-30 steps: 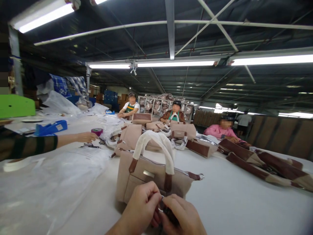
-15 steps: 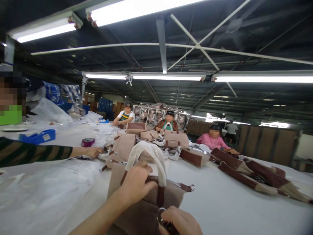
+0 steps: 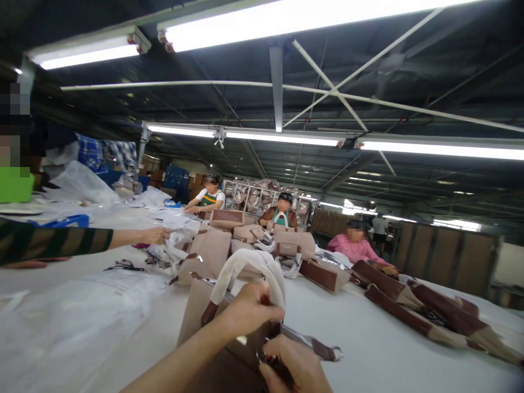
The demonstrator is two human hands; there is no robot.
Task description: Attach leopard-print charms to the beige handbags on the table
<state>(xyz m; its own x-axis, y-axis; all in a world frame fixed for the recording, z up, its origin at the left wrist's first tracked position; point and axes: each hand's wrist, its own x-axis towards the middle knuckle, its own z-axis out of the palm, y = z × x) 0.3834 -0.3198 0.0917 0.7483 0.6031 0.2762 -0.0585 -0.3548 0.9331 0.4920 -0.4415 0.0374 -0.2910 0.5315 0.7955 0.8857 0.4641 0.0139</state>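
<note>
A beige handbag [image 3: 192, 311] with brown trim stands upright on the table in front of me. Its raised handle [image 3: 245, 256] is wrapped in white material. My left hand [image 3: 251, 311] is closed at the near handle's lower end, thumb pointing right; its fingertips are partly hidden. Just below and to the right, my right hand [image 3: 297, 363] pinches a metal ring [image 3: 260, 356] with something dark attached, held against the bag's front. The dark part is mostly covered by my fingers. A zipper end tab [image 3: 323, 349] with a ring sticks out on the bag's right.
More beige handbags [image 3: 210, 245] crowd the table ahead. Brown-and-beige bags [image 3: 393, 284] lie flat at right. Clear plastic [image 3: 77, 333] spreads at left, near dark metal hardware [image 3: 125, 266]. A co-worker's striped sleeve [image 3: 53, 240] reaches in from the left; other people sit beyond the table.
My left hand has moved right and down along the handle, nearer my right hand. The ring has moved slightly left, and the bag tilts more. The co-worker's arm at left has shifted upward.
</note>
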